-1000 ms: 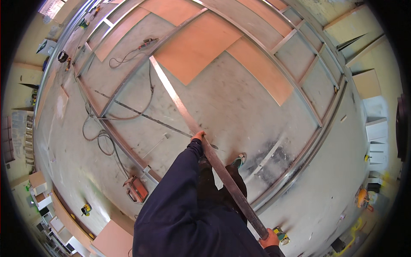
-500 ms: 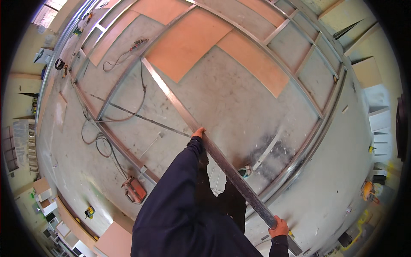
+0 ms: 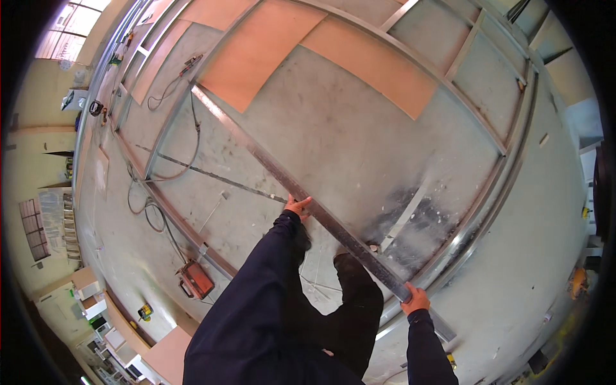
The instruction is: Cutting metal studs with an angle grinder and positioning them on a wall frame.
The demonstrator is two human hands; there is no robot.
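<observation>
A long metal bar [image 3: 256, 152] slants across the view from the upper left to the lower right. My left hand [image 3: 298, 206] is on it near its middle, the fingers against its side and underside. Close to the bar's near end, my right hand [image 3: 416, 299] is wrapped round it. The far end lies by a crosspiece of the metal frame [image 3: 168, 130], beside an orange-brown sheet [image 3: 263, 48]; whether they touch, I cannot tell. Part of another metal piece [image 3: 443, 326] shows just beyond my right hand.
A red welding machine [image 3: 195, 280] sits on the floor at left, its cables [image 3: 165, 224] looping toward an electrode holder [image 3: 190, 64]. Frame rails [image 3: 462, 234] run along the right. A thin dark rod [image 3: 224, 180] lies on the floor. Further left is a yellow tool [image 3: 145, 312].
The bar's near end and my right hand have moved forward, closer to the right-hand rails. My left hand stays on the bar, its fingers looser. My view has shifted and shows more of my legs.
</observation>
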